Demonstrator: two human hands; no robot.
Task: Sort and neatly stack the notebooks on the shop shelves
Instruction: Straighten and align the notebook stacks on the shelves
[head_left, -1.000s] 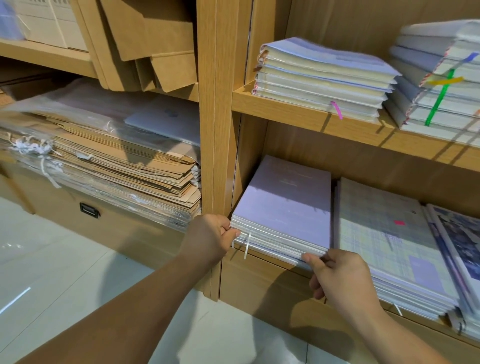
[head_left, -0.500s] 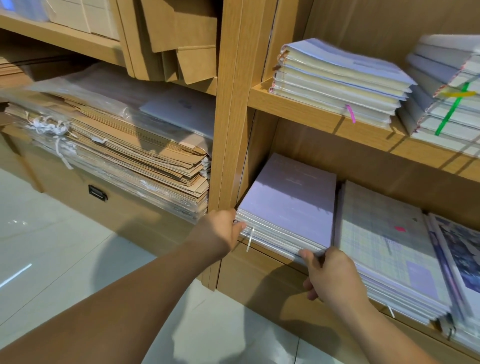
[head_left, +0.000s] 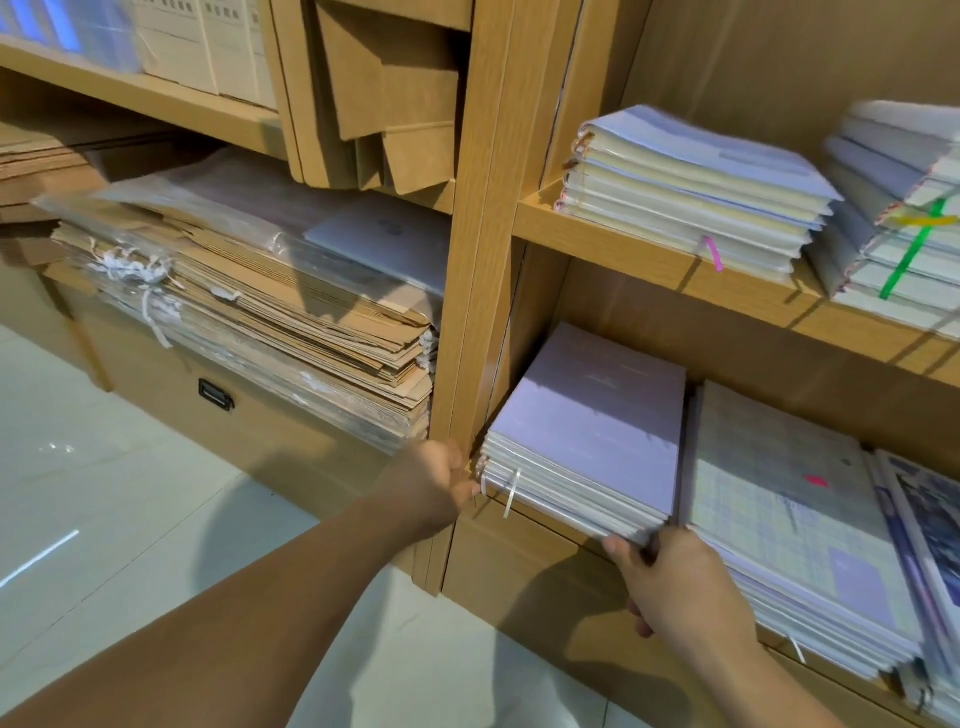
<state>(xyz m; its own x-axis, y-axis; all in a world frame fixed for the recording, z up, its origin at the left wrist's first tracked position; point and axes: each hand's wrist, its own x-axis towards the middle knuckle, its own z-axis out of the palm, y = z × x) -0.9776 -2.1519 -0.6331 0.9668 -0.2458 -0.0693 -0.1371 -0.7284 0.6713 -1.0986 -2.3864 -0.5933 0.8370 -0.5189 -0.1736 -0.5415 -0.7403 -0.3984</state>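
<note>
- Head view: the left hand (head_left: 436, 483) has its fingers curled at the near left corner of the stack of notebooks (head_left: 592, 431), thumb against the stack's front edge, pinching that corner.
- The right hand (head_left: 680, 587) grips the near right corner of the same stack. Its thumb is under the front edge and its fingers are tucked into the gap on the far side of that corner.
- The stack lies flat between the two hands on the lower shelf (head_left: 545, 519), with a plain lilac cover on top. Its front edge slightly overhangs the shelf.
- A white ribbon (head_left: 511, 491) hangs from the stack's front, just to the right of the left hand.
- Just beyond the left hand's knuckles stands the wooden post (head_left: 472, 260), and the stack's left side lies close against it.
- To the right of the right hand, just beside the held stack, lies a checked stack (head_left: 795, 525).
- Above both hands, the upper shelf (head_left: 623, 244) carries a pile of books (head_left: 691, 187) with a pink ribbon (head_left: 716, 254).
- To the left of the left hand, past the post, lies a heap of brown paper bags (head_left: 260, 312).
- Below both arms is the pale tiled floor (head_left: 104, 493).
</note>
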